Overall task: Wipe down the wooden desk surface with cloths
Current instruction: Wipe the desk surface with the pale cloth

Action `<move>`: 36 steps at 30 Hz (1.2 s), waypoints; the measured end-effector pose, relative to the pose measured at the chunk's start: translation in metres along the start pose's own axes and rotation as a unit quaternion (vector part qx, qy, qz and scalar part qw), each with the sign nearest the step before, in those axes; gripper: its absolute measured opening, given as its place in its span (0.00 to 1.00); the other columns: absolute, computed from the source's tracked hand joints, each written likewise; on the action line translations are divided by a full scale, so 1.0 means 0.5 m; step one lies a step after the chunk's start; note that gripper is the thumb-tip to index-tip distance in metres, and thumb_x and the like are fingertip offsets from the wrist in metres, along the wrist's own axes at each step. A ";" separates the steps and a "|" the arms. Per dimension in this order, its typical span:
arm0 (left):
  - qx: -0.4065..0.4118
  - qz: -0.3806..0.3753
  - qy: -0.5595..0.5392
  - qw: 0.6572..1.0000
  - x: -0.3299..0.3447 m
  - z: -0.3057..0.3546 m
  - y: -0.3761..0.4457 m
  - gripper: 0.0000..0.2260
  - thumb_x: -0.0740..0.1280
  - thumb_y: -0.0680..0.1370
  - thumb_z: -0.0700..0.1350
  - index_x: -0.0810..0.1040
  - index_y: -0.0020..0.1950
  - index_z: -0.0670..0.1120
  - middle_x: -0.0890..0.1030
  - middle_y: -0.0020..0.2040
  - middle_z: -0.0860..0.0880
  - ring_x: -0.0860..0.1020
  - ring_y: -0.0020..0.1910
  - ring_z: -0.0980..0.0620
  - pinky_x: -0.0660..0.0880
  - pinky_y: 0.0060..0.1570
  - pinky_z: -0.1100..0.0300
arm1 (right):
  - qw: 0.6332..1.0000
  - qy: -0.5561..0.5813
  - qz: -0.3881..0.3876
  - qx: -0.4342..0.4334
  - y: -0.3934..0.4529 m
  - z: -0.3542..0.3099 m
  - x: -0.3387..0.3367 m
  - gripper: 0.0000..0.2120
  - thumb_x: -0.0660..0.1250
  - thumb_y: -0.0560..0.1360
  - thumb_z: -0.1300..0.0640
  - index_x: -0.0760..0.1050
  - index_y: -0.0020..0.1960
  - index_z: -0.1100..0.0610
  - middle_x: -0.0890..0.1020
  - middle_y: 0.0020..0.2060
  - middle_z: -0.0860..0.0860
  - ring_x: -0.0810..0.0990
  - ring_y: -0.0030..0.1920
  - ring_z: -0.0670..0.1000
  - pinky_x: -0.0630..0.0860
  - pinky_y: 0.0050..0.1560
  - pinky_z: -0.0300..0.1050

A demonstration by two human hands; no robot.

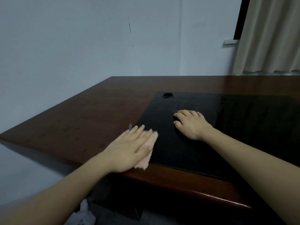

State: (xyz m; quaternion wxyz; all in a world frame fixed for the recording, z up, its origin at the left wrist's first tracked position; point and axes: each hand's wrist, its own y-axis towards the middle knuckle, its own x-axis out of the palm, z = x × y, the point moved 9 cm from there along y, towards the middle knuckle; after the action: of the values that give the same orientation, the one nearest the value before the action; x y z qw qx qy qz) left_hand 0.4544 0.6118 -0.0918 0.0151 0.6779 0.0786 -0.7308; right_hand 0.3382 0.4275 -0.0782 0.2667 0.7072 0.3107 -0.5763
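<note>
1. A dark reddish wooden desk fills the middle of the frame, running from the left edge to the right edge, with its rounded front edge at the lower right.
2. A black inset panel covers the right half of the desk top. A small round hole sits near the panel's upper left corner.
3. The left hand, at lower centre, lies flat with straight, slightly spread fingers, pressing down on a pink cloth.
4. The pink cloth lies across the left border of the black panel, near the desk's front edge. Most of it is hidden under the hand; its right side and lower corner stick out.
5. The right hand, right of centre, rests on the black panel with its fingers curled downward. Whether a dark cloth lies beneath it cannot be told.
6. The two hands are near each other but apart.
7. A pale wall fills the upper left of the frame, and a beige curtain hangs at the upper right.
8. Something white and crumpled lies on the floor at the bottom, below the desk.
</note>
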 end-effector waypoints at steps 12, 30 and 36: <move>-0.156 -0.008 0.020 0.988 -0.021 -0.166 0.168 0.33 0.39 0.81 0.66 0.42 0.83 0.53 0.43 0.83 0.46 0.43 0.82 0.45 0.44 0.79 0.47 | 1.000 -0.001 -0.005 0.003 -0.002 0.000 0.003 0.25 0.48 0.85 0.44 0.59 0.80 0.49 0.59 0.80 0.49 0.55 0.80 0.57 0.50 0.79 0.62; -0.062 -0.022 0.003 0.998 -0.005 -0.127 0.032 0.37 0.34 0.74 0.75 0.39 0.81 0.61 0.38 0.81 0.55 0.37 0.80 0.53 0.40 0.78 0.55 | 1.000 -0.009 -0.001 0.004 0.003 0.001 0.006 0.25 0.48 0.85 0.44 0.59 0.80 0.50 0.59 0.80 0.50 0.55 0.80 0.58 0.51 0.78 0.61; -0.162 -0.002 0.004 0.987 -0.024 -0.148 0.151 0.30 0.41 0.83 0.64 0.42 0.83 0.54 0.43 0.83 0.46 0.43 0.82 0.46 0.43 0.79 0.48 | 1.000 -0.003 0.007 0.005 -0.001 0.000 0.000 0.25 0.49 0.85 0.45 0.60 0.80 0.50 0.60 0.80 0.50 0.56 0.79 0.58 0.51 0.78 0.61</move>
State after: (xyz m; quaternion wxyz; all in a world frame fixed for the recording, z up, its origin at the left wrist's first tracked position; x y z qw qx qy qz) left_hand 0.5382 0.5464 -0.0920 0.1232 0.6693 0.1974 -0.7056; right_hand 0.3377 0.4277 -0.0782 0.2679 0.7091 0.3025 -0.5779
